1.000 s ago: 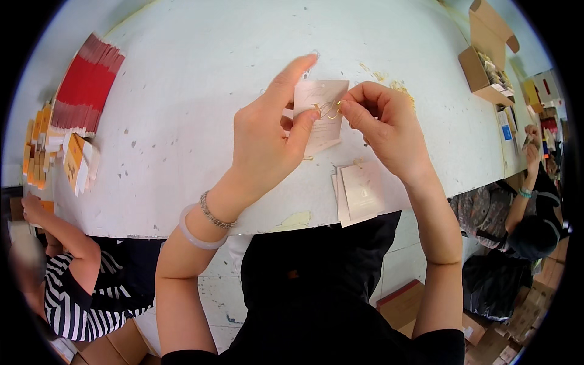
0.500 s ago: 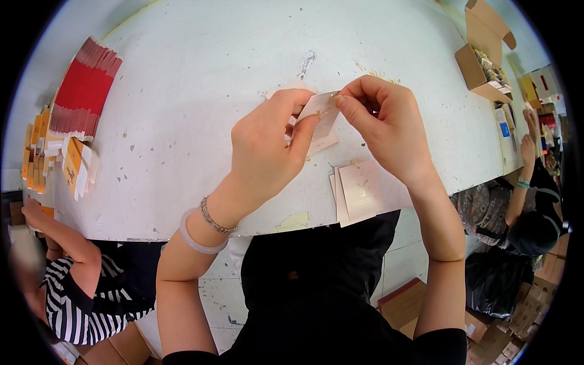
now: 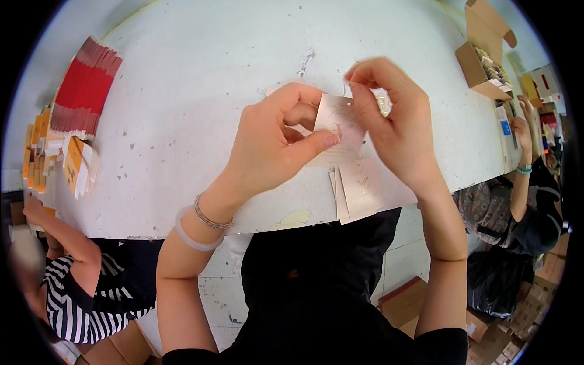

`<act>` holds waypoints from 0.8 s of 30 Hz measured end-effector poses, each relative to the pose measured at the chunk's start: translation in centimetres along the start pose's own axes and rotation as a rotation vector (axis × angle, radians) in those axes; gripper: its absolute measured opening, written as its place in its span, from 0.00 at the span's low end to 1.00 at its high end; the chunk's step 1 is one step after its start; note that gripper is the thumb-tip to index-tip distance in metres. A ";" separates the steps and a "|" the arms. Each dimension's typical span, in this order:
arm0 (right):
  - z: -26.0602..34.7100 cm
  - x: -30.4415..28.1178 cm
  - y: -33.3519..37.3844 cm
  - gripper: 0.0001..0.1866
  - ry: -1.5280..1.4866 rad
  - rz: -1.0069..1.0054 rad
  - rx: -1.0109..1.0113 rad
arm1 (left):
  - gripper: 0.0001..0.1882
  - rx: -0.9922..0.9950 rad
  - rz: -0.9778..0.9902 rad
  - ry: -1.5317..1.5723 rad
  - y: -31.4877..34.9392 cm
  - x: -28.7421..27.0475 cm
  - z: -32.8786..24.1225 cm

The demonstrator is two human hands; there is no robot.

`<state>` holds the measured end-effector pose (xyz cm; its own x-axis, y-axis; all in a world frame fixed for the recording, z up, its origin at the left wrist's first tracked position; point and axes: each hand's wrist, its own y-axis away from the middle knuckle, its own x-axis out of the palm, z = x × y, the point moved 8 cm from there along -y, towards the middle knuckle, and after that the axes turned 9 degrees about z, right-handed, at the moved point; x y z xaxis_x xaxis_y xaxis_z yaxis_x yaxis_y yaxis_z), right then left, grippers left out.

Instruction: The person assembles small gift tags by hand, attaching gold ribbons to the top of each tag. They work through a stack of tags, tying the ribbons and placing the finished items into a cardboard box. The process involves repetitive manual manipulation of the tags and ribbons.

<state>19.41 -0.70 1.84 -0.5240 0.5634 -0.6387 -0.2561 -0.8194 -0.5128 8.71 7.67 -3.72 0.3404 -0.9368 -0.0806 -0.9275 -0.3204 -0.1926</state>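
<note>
My left hand (image 3: pixel 267 143) pinches a pale pink card tag (image 3: pixel 338 115) between thumb and fingers. The tag stands tilted above the table, with a small hole near its top edge and fine script on its face. My right hand (image 3: pixel 398 125) is closed at the tag's upper right, its thumb and forefinger pinching a thin cord (image 3: pixel 345 89); most of that cord is hidden by the fingers. Below the hands, a small stack of similar pink tags (image 3: pixel 360 188) lies at the table's near edge. More pale card shows partly behind the held tag.
The white worktable (image 3: pixel 201 73) is chipped. Red packets (image 3: pixel 85 91) and orange-white boxes (image 3: pixel 76 164) stand at the left. An open carton (image 3: pixel 477 73) of small items sits at the far right. One person in stripes (image 3: pixel 79 298) is at left, another person (image 3: pixel 511 207) at right.
My right hand has moved up and away from the tag's top corner with the cord. My left hand has turned the tag more face-on, uncovering its hole.
</note>
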 end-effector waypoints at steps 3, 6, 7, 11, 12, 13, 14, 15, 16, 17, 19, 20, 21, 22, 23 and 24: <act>-1.6 0.2 1.0 0.01 -0.376 0.217 0.316 | 0.12 -0.056 0.153 0.124 -0.1 -0.6 0.6; -2.4 -0.5 3.4 0.02 -0.481 0.306 0.427 | 0.14 -0.207 -0.041 -0.270 -0.6 -4.0 2.2; -2.6 -0.6 4.4 0.02 -0.514 0.337 0.466 | 0.15 -0.281 -0.158 -0.458 -0.7 -5.7 2.8; -3.0 1.2 7.6 0.02 -0.246 0.463 0.425 | 0.26 -0.158 -0.225 -0.982 -0.4 -6.0 3.6; -3.0 1.3 7.8 0.02 -0.171 0.422 0.350 | 0.27 -0.169 -0.209 -0.973 -0.6 -5.9 3.8; -2.8 1.5 7.9 0.03 -0.097 0.383 0.275 | 0.27 -0.181 -0.195 -0.965 -0.8 -5.8 4.1; -2.6 1.5 8.0 0.04 -0.024 0.343 0.200 | 0.27 -0.193 -0.181 -0.956 -1.1 -5.7 4.3; -2.5 1.5 8.2 0.05 0.021 0.329 0.158 | 0.26 -0.191 -0.174 -0.929 -1.3 -5.7 4.4; -2.3 1.6 8.2 0.06 0.063 0.313 0.111 | 0.25 -0.189 -0.172 -0.905 -1.5 -5.9 4.5; -2.1 1.6 8.2 0.08 0.105 0.298 0.065 | 0.25 -0.187 -0.169 -0.881 -1.6 -6.0 4.4; -2.3 1.6 8.3 0.08 0.129 0.277 0.068 | 0.22 -0.305 -0.172 -0.713 -1.5 -6.3 4.8; -2.4 1.5 8.2 0.08 0.143 0.268 0.070 | 0.20 -0.362 -0.174 -0.626 -1.5 -6.4 5.0; -2.5 1.4 8.2 0.09 0.143 0.270 0.088 | 0.19 -0.385 -0.175 -0.602 -1.5 -6.3 5.1; -2.4 1.2 8.0 0.09 0.141 0.274 0.103 | 0.18 -0.409 -0.178 -0.578 -1.5 -6.4 5.2; -2.3 1.1 7.7 0.09 0.140 0.277 0.118 | 0.17 -0.433 -0.182 -0.554 -1.5 -6.5 5.5; -1.8 1.1 7.1 0.09 0.128 0.287 0.091 | 0.18 -0.398 -0.187 -0.574 -1.6 -6.7 5.5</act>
<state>18.47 -5.71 -3.52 -0.4808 0.3117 -0.8196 -0.1867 -0.9496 -0.2516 8.79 15.19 -8.24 0.4250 -0.6748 -0.6034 -0.7943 -0.5976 0.1088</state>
